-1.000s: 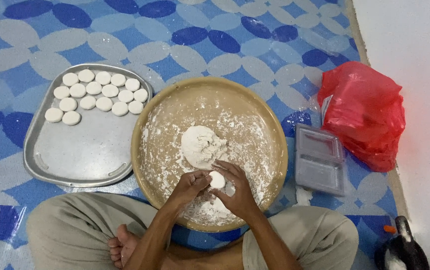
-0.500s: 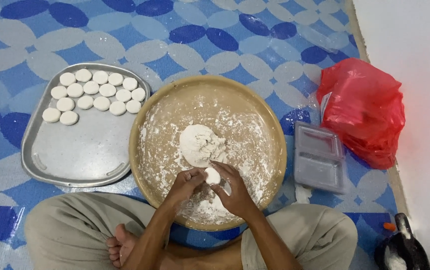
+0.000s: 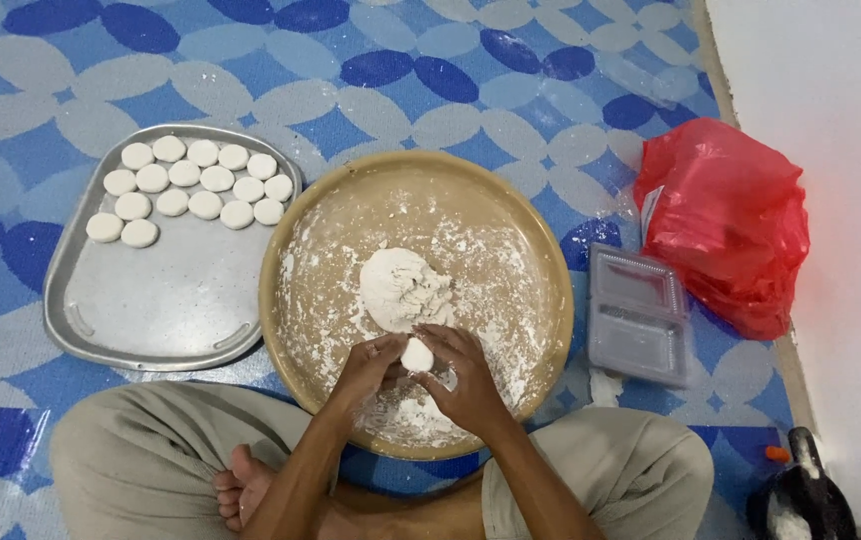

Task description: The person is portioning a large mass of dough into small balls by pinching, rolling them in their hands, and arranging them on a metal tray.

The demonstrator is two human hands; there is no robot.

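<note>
Fourteen-odd dough discs (image 3: 191,185) on tray (image 3: 151,320)

arms: bare, no sleeves | trousers: light khaki | feet: bare | hands: flour-dusted

Both hands, left hand (image 3: 369,368) and right hand (image 3: 463,378), hold a small dough piece (image 3: 417,355) over the floured round tray (image 3: 291,300), near the dough lump (image 3: 403,288).

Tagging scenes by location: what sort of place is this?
Likely a home floor used for food prep: a person sits cross-legged on a blue patterned mat, hands shaping a dough piece over a floured round tray, beside a metal tray of dough discs.
</note>
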